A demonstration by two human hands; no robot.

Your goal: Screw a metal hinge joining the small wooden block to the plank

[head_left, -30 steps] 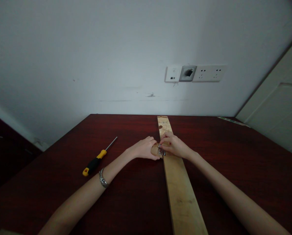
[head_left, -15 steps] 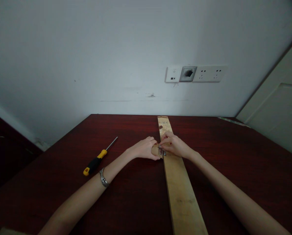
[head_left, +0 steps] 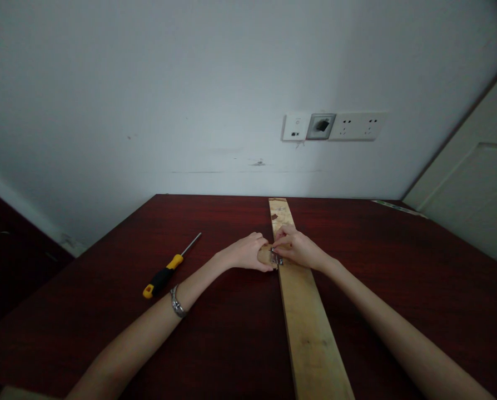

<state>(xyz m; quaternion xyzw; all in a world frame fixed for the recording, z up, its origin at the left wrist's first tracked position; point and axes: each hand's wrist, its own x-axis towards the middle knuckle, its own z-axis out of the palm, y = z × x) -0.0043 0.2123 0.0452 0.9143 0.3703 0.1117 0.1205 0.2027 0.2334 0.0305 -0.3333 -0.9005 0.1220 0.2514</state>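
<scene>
A long wooden board (head_left: 311, 333) runs away from me across the table. My left hand (head_left: 246, 251) is closed around a small light-brown wooden piece (head_left: 265, 255), pressed against the board's left edge. A small shiny metal fitting, which looks like a hinge (head_left: 276, 259), spans the piece and the board. Over it, my right hand (head_left: 297, 247) is closed, thumb and fingertips pinched at the fitting's upper end. What lies in that pinch is too small to make out. A screwdriver (head_left: 163, 279) with a yellow and black handle lies left of my left hand.
The dark red table (head_left: 223, 344) meets a pale wall with a row of sockets (head_left: 334, 126). A thin patterned strip (head_left: 398, 208) lies along the far right edge, near a white door (head_left: 473, 166). A bracelet (head_left: 177, 303) circles my left wrist.
My right fingertips have shifted very slightly at the metal fitting. My left hand, the board and the screwdriver stay in place; the view has moved a touch.
</scene>
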